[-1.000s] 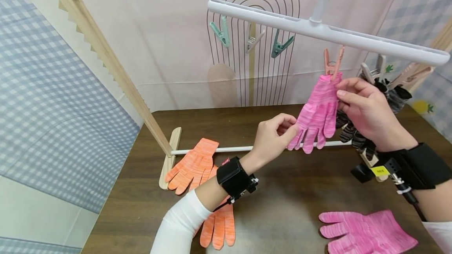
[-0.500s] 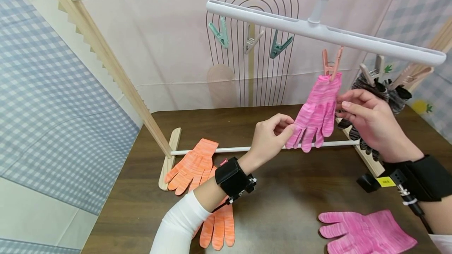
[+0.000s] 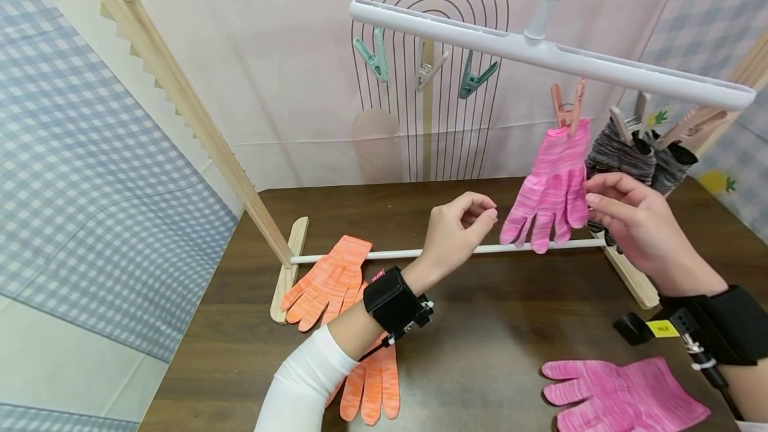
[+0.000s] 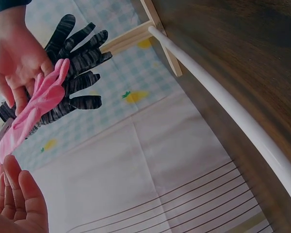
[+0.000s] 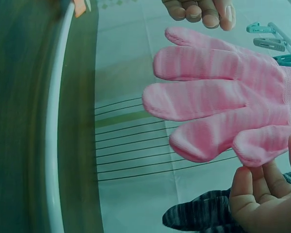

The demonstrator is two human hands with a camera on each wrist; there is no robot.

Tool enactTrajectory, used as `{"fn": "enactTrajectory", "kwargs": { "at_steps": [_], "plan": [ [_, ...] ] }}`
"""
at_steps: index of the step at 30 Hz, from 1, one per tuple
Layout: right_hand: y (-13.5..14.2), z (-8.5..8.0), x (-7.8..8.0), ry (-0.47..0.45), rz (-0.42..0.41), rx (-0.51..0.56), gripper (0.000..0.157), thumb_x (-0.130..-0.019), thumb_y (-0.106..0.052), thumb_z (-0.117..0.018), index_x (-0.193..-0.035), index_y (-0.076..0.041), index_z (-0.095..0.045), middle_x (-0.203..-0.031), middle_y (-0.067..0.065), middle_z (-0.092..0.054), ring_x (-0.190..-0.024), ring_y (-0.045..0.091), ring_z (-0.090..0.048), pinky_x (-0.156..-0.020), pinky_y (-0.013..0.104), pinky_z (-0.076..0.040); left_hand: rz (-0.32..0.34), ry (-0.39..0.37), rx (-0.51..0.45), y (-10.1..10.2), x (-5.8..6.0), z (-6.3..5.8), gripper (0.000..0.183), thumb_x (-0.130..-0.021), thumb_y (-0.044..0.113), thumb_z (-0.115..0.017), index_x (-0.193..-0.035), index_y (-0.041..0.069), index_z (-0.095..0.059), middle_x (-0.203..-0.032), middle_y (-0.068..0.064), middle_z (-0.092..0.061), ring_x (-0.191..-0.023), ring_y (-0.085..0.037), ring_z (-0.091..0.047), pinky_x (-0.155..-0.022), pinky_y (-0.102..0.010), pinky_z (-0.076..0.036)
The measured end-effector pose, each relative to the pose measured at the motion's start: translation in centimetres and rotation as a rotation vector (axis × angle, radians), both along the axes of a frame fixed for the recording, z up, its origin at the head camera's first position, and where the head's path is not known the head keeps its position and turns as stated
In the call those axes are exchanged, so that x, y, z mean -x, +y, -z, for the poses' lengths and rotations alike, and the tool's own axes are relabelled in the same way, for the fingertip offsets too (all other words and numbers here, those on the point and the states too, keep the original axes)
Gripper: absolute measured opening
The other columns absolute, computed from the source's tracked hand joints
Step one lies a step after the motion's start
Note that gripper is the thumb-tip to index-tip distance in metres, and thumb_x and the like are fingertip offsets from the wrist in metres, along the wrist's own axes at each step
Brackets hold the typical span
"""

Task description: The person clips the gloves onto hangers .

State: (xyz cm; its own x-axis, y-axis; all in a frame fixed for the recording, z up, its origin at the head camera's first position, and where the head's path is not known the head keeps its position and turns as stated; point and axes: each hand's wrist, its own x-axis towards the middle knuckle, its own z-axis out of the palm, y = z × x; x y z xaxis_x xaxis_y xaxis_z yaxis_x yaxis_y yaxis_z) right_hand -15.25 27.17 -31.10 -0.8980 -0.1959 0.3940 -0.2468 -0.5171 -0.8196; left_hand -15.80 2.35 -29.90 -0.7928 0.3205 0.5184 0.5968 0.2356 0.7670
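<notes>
A pink glove (image 3: 553,182) hangs fingers down from a pink clothespin (image 3: 567,109) under the white hanger (image 3: 543,52). My left hand (image 3: 459,232) is just left of the glove's fingertips, apart from it, with loosely bent fingers and nothing between them. At the glove's right edge is my right hand (image 3: 639,219). In the right wrist view its fingertips (image 5: 242,182) touch or nearly touch the glove's thumb, with a gap between them and my own thumb. Behind that hand, striped black-and-grey gloves (image 3: 621,152) hang from other clothespins, partly hidden.
Another pink glove (image 3: 630,395) lies at the table's front right. Orange gloves (image 3: 333,275) lie at left, partly under my left arm. Teal and white clothespins (image 3: 375,59) hang unused on the hanger. A wooden rack post (image 3: 192,112) and a low white bar (image 3: 390,254) stand around.
My left hand has let go of the pink glove's fingers, and the glove has swung to the right. My right hand has moved down along the glove's edge.
</notes>
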Motion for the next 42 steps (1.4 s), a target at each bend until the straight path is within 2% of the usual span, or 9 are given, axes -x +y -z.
{"fn": "enactTrajectory", "kwargs": {
  "at_steps": [5,15,25,31,42],
  "plan": [
    [0.4,0.6,-0.2,0.015,-0.001,-0.002,0.028,-0.088,0.015,-0.031,-0.102,0.004,-0.053,-0.091,0.009,-0.059,-0.080,0.015,-0.058,-0.069,0.022,-0.047,-0.001,0.000,-0.019,-0.1,0.0,-0.2,0.010,-0.083,0.003,-0.055,-0.089,-0.003,-0.060,-0.077,-0.015,-0.065,-0.065,-0.021,-0.059,-0.060,-0.012,-0.043],
    [1.1,1.5,-0.7,0.023,-0.075,0.001,0.032,-0.089,0.015,-0.027,-0.106,0.005,-0.053,-0.098,0.010,-0.059,-0.086,0.018,-0.060,-0.073,0.024,-0.049,0.001,-0.036,-0.049,-0.4,0.4,-0.3,0.010,-0.084,0.003,-0.054,-0.089,-0.004,-0.059,-0.078,-0.016,-0.065,-0.065,-0.022,-0.059,-0.057,-0.012,-0.043],
    [2.2,2.0,-1.3,0.019,-0.053,-0.219,0.032,-0.089,0.014,-0.029,-0.104,0.000,-0.053,-0.105,0.005,-0.061,-0.094,0.014,-0.061,-0.073,0.021,-0.048,-0.016,-0.056,-0.088,-0.5,1.1,-0.1,0.009,-0.084,0.002,-0.054,-0.087,-0.004,-0.059,-0.076,-0.017,-0.065,-0.065,-0.026,-0.061,-0.055,-0.014,-0.044],
    [2.7,2.1,-1.7,0.021,-0.056,-0.264,0.031,-0.089,0.014,-0.028,-0.106,0.001,-0.052,-0.110,0.006,-0.061,-0.097,0.013,-0.060,-0.075,0.021,-0.048,-0.025,-0.057,-0.095,-0.5,1.3,-0.1,0.009,-0.084,0.003,-0.054,-0.087,-0.004,-0.059,-0.077,-0.018,-0.065,-0.064,-0.024,-0.061,-0.056,-0.014,-0.045],
    [4.1,3.1,-2.0,0.006,-0.031,-0.353,0.031,-0.089,0.014,-0.030,-0.106,0.000,-0.051,-0.106,0.005,-0.063,-0.091,0.014,-0.061,-0.071,0.022,-0.047,-0.013,-0.064,-0.104,-0.6,1.3,-0.3,0.010,-0.084,0.003,-0.054,-0.088,-0.005,-0.059,-0.077,-0.018,-0.065,-0.065,-0.025,-0.061,-0.057,-0.014,-0.045]
  ]
}}
